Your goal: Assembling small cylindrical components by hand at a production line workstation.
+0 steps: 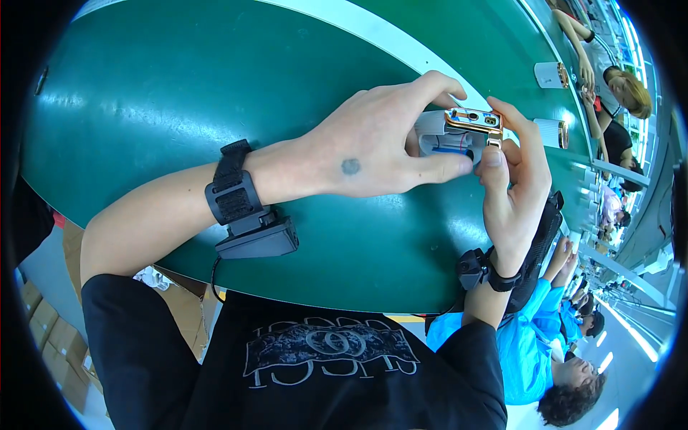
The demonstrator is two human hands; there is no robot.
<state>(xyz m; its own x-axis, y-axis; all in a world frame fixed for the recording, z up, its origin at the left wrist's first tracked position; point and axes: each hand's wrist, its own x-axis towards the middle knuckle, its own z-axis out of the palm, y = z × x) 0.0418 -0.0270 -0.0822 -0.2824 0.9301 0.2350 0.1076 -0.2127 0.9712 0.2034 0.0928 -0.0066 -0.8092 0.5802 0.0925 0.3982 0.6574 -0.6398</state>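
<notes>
Left hand [373, 143] clamps its thumb and fingers around a small white part with a gold metal top [462, 132], held up above the green bench [179, 93]. Right hand [512, 186] pinches the same part from the other side, thumb pressed to its end.

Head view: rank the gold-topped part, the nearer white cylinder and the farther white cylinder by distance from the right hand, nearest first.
1. Gold-topped part: pinched in the right hand, also held by the left hand.
2. Nearer white cylinder: on the green belt, just right.
3. Farther white cylinder: farther up the belt.
</notes>
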